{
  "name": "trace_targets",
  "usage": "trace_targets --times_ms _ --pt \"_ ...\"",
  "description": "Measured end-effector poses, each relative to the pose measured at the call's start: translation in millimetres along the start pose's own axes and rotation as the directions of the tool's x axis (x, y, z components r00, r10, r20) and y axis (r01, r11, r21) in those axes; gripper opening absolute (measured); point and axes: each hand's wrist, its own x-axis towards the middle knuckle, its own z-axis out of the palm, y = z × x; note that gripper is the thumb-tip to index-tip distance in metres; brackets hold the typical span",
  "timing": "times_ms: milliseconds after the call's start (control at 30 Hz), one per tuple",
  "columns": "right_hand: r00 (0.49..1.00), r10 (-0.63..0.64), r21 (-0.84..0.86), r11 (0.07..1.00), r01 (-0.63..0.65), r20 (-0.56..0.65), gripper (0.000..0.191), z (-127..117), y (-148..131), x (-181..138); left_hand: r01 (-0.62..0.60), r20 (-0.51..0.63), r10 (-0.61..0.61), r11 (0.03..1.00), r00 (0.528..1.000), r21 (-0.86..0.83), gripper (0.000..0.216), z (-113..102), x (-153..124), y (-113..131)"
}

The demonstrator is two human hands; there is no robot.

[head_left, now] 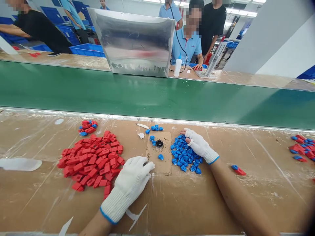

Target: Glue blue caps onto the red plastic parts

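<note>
My left hand (134, 175), in a white knit glove, is beside the right edge of a heap of red plastic pieces (91, 160). Its fingers are curled together with the thumb; whatever they hold, if anything, is hidden. My right hand (199, 144), gloved with bare fingertips, reaches over a pile of small blue plastic pieces (184, 154). Its fingers are stretched out, with the thumb apart from them. Between the hands lies a cardboard piece (159, 164) with a round black-topped fixture (159, 144) and a few blue pieces on it.
Joined red-and-blue pieces lie at the far left (88, 127) and right edge (304, 148), with a single one (238, 169) nearer. A white pen-like tool (142, 126) is at the back. Beyond runs a green belt (137, 96), a metal panel (137, 42) and several people.
</note>
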Motion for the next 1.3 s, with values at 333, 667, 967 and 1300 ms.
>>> trace_targets --times_ms 333,667,967,1300 --pt "0.999 -0.040 0.057 0.998 0.039 0.008 0.045 13.3 -3.6 18.3 0.019 -0.012 -0.018 0.999 1.000 0.026 0.020 2.3 5.9 -1.2" --pt "0.993 0.060 0.173 0.984 -0.042 -0.101 0.082 -7.3 7.9 1.9 -0.004 -0.106 0.005 1.000 0.994 0.010 0.020 8.7 0.2 -2.7" --pt "0.946 0.231 0.230 0.957 -0.178 -0.226 0.079 20.7 -14.7 -18.7 -0.021 -0.168 0.027 0.999 0.985 0.036 0.021 13.4 -0.5 -4.2" --pt "0.876 0.348 0.369 0.904 -0.218 -0.335 0.082 31.9 -25.1 -9.7 -0.041 -0.197 0.047 0.999 0.979 0.033 0.022 20.7 -2.3 -7.4"
